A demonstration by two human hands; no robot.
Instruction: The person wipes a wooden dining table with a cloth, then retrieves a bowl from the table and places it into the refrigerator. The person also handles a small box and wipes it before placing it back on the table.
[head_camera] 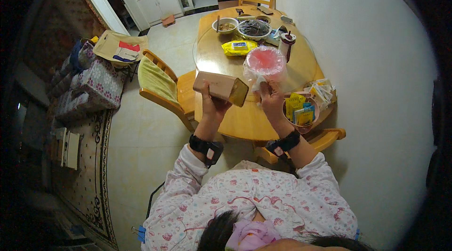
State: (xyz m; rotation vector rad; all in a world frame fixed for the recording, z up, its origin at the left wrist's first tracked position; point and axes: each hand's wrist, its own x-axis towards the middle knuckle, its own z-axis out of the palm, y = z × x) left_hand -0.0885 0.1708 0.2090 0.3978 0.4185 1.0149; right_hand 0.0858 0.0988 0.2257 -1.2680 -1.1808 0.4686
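My left hand grips a pale pink rectangular container from below, tilted over the near part of the table. One end of it, yellowish with a dark rim, faces right. My right hand pinches a crumpled whitish piece, perhaps a tissue or wipe. It is held close to a small pink bin lined with clear plastic. Whether the piece touches the liner cannot be told. Behind the bin and to its left lies a yellow pack of wipes.
On the wooden table stand a bowl of food, a bowl with a black plastic bag and a tumbler with straw. A pink basket of sachets sits at right. Chairs stand around the table; a wall rises at right.
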